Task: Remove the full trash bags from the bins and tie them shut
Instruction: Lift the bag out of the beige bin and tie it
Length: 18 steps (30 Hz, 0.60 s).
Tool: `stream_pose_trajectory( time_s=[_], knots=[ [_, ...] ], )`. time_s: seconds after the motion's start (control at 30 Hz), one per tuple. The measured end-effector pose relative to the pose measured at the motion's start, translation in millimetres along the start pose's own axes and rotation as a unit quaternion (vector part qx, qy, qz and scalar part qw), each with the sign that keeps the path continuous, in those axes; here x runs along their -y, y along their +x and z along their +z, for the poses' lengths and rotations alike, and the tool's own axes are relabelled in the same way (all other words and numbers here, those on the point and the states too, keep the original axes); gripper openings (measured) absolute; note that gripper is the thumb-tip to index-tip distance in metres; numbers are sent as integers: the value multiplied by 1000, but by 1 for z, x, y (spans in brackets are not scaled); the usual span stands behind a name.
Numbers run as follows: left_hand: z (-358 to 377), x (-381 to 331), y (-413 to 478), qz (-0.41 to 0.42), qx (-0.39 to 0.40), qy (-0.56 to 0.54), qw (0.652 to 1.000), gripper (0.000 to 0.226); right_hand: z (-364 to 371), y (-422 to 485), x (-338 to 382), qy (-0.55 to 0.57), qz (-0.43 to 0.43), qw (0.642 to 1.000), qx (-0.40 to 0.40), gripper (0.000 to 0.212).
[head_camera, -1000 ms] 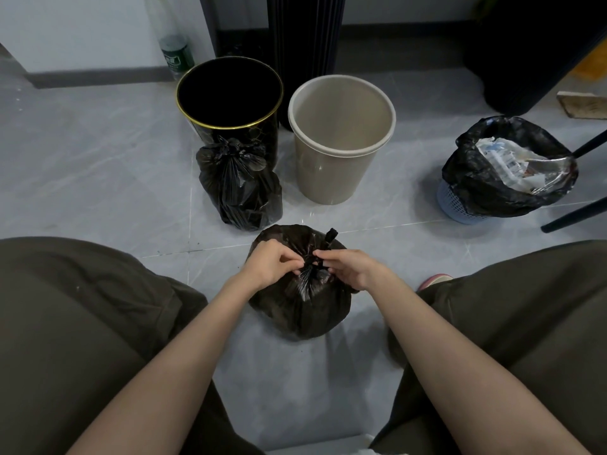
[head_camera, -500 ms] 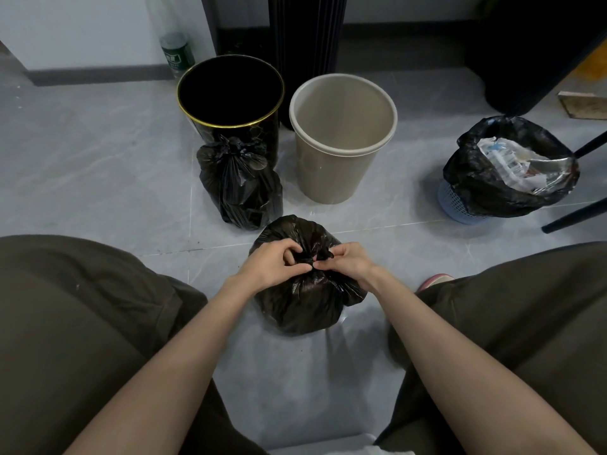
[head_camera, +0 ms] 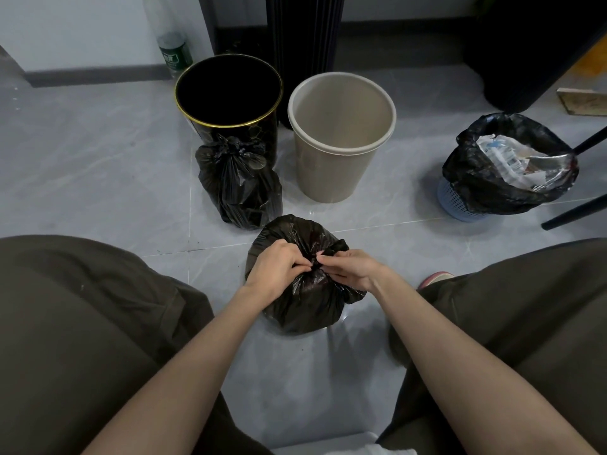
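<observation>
Now we pinch the gathered neck of the full black plastic trash bag (head_camera: 302, 303) with both hands, left hand (head_camera: 279, 269) and right hand (head_camera: 349, 269), on the grey tiled floor (head_camera: 98, 178) between our knees.

black trash bags (head_camera: 302, 300), gold-rimmed black bin (head_camera: 229, 93), beige bin (head_camera: 341, 139), blue basket (head_camera: 458, 205)

A grey tiled floor (head_camera: 82, 165) carries a gold-rimmed black bin (head_camera: 266, 139) and a beige bin (head_camera: 331, 175) side by side. A knotted black bag (head_camera: 238, 185) leans against the black bin's front, with a second black bag (head_camera: 295, 310) nearer the camera. A bag-lined blue basket (head_camera: 455, 201) stands at right and a green-labelled bottle (head_camera: 175, 54) by the wall.
</observation>
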<state>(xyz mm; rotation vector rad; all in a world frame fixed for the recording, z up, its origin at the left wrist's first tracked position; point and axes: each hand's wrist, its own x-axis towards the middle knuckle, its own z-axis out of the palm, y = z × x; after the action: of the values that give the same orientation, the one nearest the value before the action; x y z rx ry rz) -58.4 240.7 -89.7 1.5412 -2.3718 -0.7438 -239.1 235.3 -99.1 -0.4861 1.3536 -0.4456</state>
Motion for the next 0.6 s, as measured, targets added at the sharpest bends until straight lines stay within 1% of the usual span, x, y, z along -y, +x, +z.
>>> stream_pose_trajectory(
  time_s=[0.1, 0.13, 0.17, 0.2, 0.23, 0.27, 0.33, 0.37, 0.43, 0.47, 0.5, 0.53, 0.57, 0.6],
  knots=[
    [0, 1, -3, -7, 15, 3, 1000, 17, -1, 3, 1, 20, 30, 999, 9, 13],
    [0, 2, -4, -12, 18, 10, 1000, 18, -1, 4, 1, 15, 30, 999, 7, 10],
    [0, 2, -4, -17, 22, 19, 999, 18, 0, 4, 1, 9, 24, 1000, 3, 12],
    [1, 4, -4, -22, 28, 25, 999, 18, 0, 4, 0, 1, 12, 1000, -1, 19],
    [1, 5, -4, -28, 36, 27, 999, 18, 1, 3, 1, -14, -8, 1000, -5, 21],
    [1, 6, -3, -35, 46, 24, 998, 18, 1, 1, 1, -45, -39, 998, -12, 19],
    [-2, 7, 0, -39, 60, 20, 997, 18, 1, -2, 2, -134, -111, 984, -43, 17],
    [-4, 8, 3, -39, 55, 17, 998, 18, 2, -4, 3, -175, -142, 972, -61, 18],
    [-9, 10, 12, -47, 14, -5, 999, 22, 2, -4, 3, -237, -184, 949, -96, 19],
    [-12, 11, 16, -51, 3, -17, 999, 27, 2, -3, 3, -261, -195, 939, -112, 23],
    [-14, 11, 21, -45, 11, -16, 999, 37, 2, -2, 2, -280, -203, 930, -123, 28],
    [-15, 12, 24, -26, 42, 0, 999, 50, 3, -3, 2, -304, -212, 919, -136, 33],
    [-16, 11, 27, -4, 91, 29, 995, 62, 5, -3, 1, -330, -226, 905, -145, 36],
    [-16, 9, 29, 10, 140, 57, 989, 70, 6, -5, 1, -357, -243, 889, -153, 38]
  ],
)
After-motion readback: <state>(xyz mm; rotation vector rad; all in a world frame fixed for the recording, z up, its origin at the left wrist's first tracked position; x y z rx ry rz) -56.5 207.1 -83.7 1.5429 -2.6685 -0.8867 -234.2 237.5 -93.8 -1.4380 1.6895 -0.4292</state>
